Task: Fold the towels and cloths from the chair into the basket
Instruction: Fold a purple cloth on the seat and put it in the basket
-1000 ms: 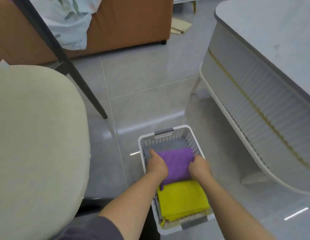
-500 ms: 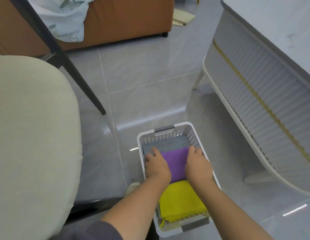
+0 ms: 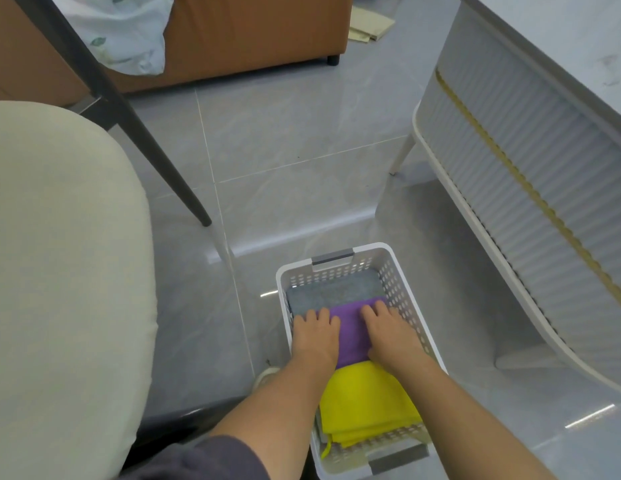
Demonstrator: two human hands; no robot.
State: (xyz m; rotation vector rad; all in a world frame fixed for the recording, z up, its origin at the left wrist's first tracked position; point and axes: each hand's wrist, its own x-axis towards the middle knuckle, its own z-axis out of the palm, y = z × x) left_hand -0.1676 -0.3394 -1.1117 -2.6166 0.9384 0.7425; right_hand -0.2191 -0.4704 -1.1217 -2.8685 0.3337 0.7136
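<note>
White perforated basket with grey handles, grey towel, purple cloth, yellow cloth, cream chair seat, orange sofa, grey marbled floor tiles

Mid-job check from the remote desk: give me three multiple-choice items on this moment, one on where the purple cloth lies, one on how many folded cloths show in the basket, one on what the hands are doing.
1. Where does the purple cloth lie in the basket?
A. Between the grey cloth and the yellow cloth
B. On the chair seat
C. On the floor beside the basket

2. How many folded cloths show in the basket?
A. One
B. Three
C. Five

3. What are the hands doing?
A. Both lifted clear of the basket
B. Both resting flat on the purple cloth
C. One gripping the basket handle

Answers: 1 A, the grey cloth is at the far end and the yellow cloth at the near end. 2 B, grey, purple and yellow are visible. 3 B, the left hand and right hand lie palm down with fingers spread on its two sides.
</note>
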